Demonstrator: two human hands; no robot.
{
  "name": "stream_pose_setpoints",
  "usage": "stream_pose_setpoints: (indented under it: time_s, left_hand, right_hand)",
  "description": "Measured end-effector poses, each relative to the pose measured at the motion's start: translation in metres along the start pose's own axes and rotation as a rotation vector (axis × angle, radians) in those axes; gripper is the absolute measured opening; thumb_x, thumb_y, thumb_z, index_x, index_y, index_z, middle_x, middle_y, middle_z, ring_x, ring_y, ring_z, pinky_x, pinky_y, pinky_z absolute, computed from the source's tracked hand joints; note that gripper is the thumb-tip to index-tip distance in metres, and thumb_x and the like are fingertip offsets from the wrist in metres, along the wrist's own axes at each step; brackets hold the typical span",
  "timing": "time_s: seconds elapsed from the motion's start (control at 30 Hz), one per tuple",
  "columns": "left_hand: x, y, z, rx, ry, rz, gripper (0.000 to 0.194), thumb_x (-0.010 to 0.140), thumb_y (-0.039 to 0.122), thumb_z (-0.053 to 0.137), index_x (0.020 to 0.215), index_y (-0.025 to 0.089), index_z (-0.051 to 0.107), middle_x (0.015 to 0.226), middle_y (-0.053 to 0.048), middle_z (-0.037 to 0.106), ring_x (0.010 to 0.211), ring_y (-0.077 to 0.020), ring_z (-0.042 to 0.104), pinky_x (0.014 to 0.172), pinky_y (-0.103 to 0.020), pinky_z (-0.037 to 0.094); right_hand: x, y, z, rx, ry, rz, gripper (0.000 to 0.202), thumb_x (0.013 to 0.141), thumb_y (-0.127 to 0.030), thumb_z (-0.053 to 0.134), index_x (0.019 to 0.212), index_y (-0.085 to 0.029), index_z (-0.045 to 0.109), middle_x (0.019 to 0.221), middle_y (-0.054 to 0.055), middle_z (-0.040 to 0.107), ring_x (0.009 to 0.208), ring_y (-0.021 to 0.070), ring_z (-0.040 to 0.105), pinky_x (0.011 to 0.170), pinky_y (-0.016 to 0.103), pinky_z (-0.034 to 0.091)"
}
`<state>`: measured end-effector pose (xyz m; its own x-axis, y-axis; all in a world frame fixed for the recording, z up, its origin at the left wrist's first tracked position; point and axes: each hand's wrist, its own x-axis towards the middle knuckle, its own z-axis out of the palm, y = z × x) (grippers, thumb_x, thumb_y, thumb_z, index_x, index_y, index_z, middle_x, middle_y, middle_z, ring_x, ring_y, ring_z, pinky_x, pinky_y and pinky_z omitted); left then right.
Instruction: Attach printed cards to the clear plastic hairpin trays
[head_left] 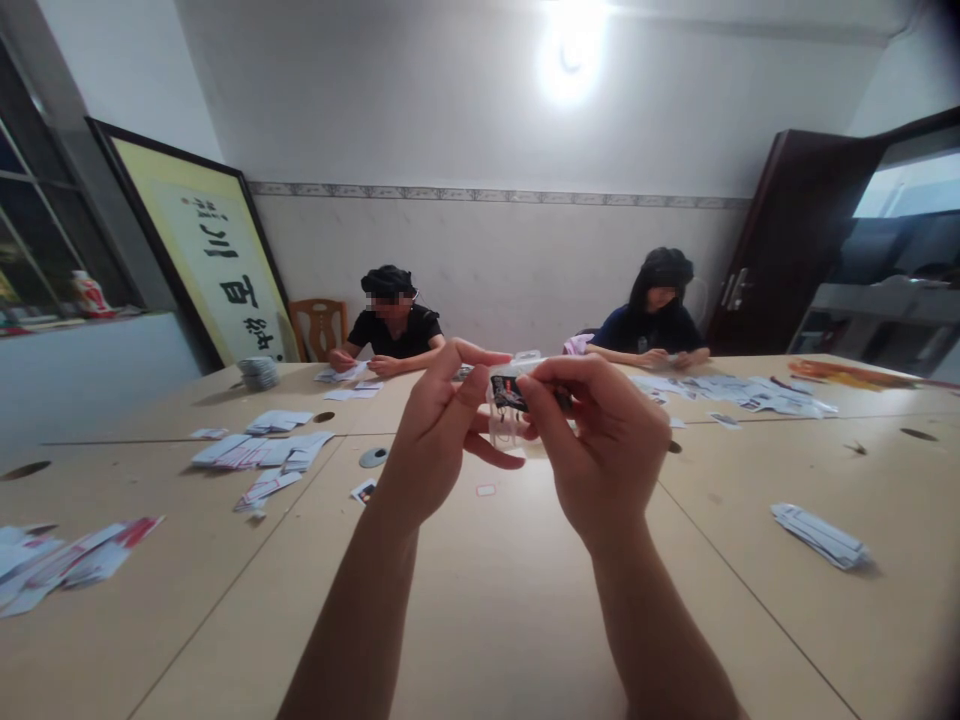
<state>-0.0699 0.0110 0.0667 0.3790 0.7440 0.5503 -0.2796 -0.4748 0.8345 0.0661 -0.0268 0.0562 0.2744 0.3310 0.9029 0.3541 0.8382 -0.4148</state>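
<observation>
Packet point(505, 428), clear and small, is held up over the tabletop point(510, 600), between the two hands. The left hand point(435, 430) grips it, thumb and fingers closed around its side. The right hand point(611, 440) pinches a black card point(508, 392) at the packet, thumb on its face; whether the card is inside, I cannot tell. Below lies a red-edged label point(486, 490); a paper bundle point(821, 537) rests to the right. Two people sit across.

Worn on the head, the camera looked forward and down over the close left hand point(439, 425) and right hand point(611, 440), across the table point(506, 610) to the wall point(450, 110).
</observation>
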Motion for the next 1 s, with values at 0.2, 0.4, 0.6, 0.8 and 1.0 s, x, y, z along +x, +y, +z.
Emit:
stream_pose_setpoints:
  time_s: [0.2,0.4,0.6,0.8,1.0]
  left_hand:
    - [-0.002,0.003,0.001,-0.019,0.006,-0.003,0.024,0.095,0.046,0.062,0.103,0.024,0.057,0.077,0.003,0.068,0.064,-0.0175,0.075,0.050,-0.026,0.065]
    - [-0.002,0.003,-0.005,-0.034,0.027,-0.005,0.026,0.093,0.047,0.064,0.103,0.024,0.057,0.079,0.002,0.068,0.056,-0.0155,0.072,0.046,-0.026,0.064]
    - [-0.006,0.006,-0.006,-0.007,-0.107,0.035,0.026,0.097,0.047,0.059,0.109,0.024,0.059,0.083,0.000,0.070,0.072,-0.0170,0.075,0.059,-0.031,0.068]
    - [-0.007,0.008,-0.002,0.011,-0.152,0.010,0.019,0.097,0.038,0.062,0.110,0.025,0.058,0.078,0.001,0.068,0.075,-0.0161,0.073,0.061,-0.029,0.068]
    - [-0.006,0.005,0.001,0.034,-0.131,0.043,0.020,0.098,0.041,0.060,0.107,0.023,0.057,0.085,0.000,0.070,0.073,-0.0145,0.073,0.057,-0.026,0.067]
  right_hand:
    - [-0.003,0.003,0.007,-0.034,0.040,-0.108,0.011,0.090,-0.015,0.065,0.087,-0.025,0.066,0.078,-0.003,0.065,0.064,0.0109,0.060,0.055,0.025,0.056]
    - [-0.006,-0.001,0.002,-0.031,0.132,-0.182,0.012,0.090,-0.014,0.064,0.091,-0.026,0.065,0.082,0.000,0.065,0.068,0.0137,0.064,0.055,0.027,0.058]
    - [0.000,-0.006,-0.008,0.030,0.037,0.052,0.008,0.084,-0.014,0.072,0.082,-0.022,0.069,0.076,-0.001,0.067,0.061,0.0112,0.060,0.049,0.024,0.052]
    - [0.002,-0.008,-0.008,0.009,0.044,0.063,0.009,0.082,-0.013,0.072,0.080,-0.021,0.070,0.074,-0.002,0.066,0.060,0.0104,0.060,0.048,0.023,0.051]
    - [0.003,-0.011,-0.011,-0.019,0.013,0.077,0.012,0.081,-0.008,0.072,0.079,-0.020,0.071,0.073,-0.003,0.068,0.060,0.0091,0.061,0.051,0.021,0.052]
